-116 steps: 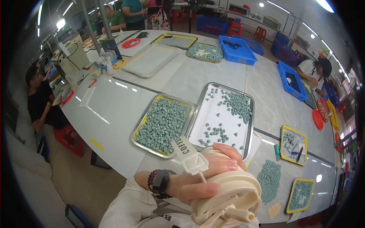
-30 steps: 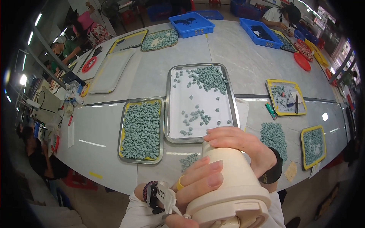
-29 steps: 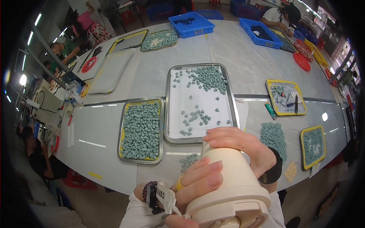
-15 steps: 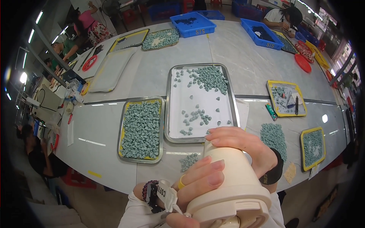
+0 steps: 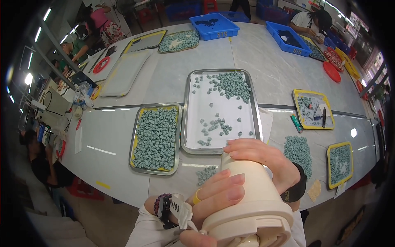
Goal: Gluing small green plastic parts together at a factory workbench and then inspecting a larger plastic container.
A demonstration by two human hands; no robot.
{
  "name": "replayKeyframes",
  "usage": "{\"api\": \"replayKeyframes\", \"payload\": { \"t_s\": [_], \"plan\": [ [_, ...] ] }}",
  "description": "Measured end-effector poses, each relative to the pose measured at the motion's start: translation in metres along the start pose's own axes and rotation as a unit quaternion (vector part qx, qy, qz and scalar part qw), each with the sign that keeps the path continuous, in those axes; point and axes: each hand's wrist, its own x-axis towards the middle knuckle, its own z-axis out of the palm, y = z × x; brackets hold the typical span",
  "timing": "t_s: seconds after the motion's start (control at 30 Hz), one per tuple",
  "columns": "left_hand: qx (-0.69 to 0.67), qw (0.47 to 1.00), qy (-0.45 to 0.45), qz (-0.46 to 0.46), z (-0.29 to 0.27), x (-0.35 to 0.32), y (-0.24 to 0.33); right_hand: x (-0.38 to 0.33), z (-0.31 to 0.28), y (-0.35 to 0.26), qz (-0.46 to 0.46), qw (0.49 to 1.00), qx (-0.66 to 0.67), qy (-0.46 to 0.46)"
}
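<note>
A cream lidded tumbler [image 5: 257,185] lies tilted between my two hands, its lid toward me and its narrower base pointing away. My left hand [image 5: 218,191], with a yellow ring, wraps around its left side near the lid. My right hand [image 5: 273,160] curls over the base and right side. A tag with a string hangs by my left wrist. Just beyond the base is a metal tray [image 5: 201,111] lined with white paper, with small grey-green pieces [image 5: 234,84] heaped at its far right and others scattered nearer.
A smaller tray [image 5: 180,136] full of the same pieces stands at left. Loose piles [image 5: 298,152] lie on the table [image 5: 111,144] at right, near a yellow-edged tray [image 5: 312,92] holding tools. Blue bins [image 5: 214,35] stand at the far side. Other people sit or stand around.
The table and trays have shifted slightly to the right in the picture. Both hands keep the same grip on the tumbler. A person's dark-clothed legs now show at the far top.
</note>
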Motion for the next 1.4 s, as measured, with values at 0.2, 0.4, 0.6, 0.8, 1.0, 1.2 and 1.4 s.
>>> {"api": "replayKeyframes", "payload": {
  "t_s": [0.2,0.4,0.6,0.8,1.0,1.2,1.4],
  "plan": [
    [0.035,0.999,-0.034,0.011,-0.003,-0.002,-0.005,0.0,0.0,0.001,0.001,1.0,0.005,0.001],
    [0.017,0.999,0.006,0.042,0.002,-0.007,-0.01,0.0,0.001,0.001,0.0,1.0,0.004,-0.001],
    [0.011,0.998,-0.05,0.044,-0.009,-0.006,-0.009,-0.001,0.0,-0.001,0.003,1.0,0.003,0.002],
    [-0.014,0.987,-0.155,0.045,-0.027,0.009,-0.006,0.002,-0.002,-0.001,-0.008,1.0,0.011,-0.004],
    [-0.072,0.974,-0.204,-0.07,-0.043,0.011,-0.001,0.001,-0.002,-0.003,-0.007,1.0,0.003,-0.004],
    [-0.153,0.952,-0.237,-0.116,-0.064,0.008,-0.015,0.001,-0.001,-0.003,-0.002,1.0,0.009,-0.002],
    [-0.215,0.913,-0.27,-0.218,-0.07,0.017,-0.006,0.001,-0.002,-0.002,-0.003,1.0,0.012,0.001]
  ]
}}
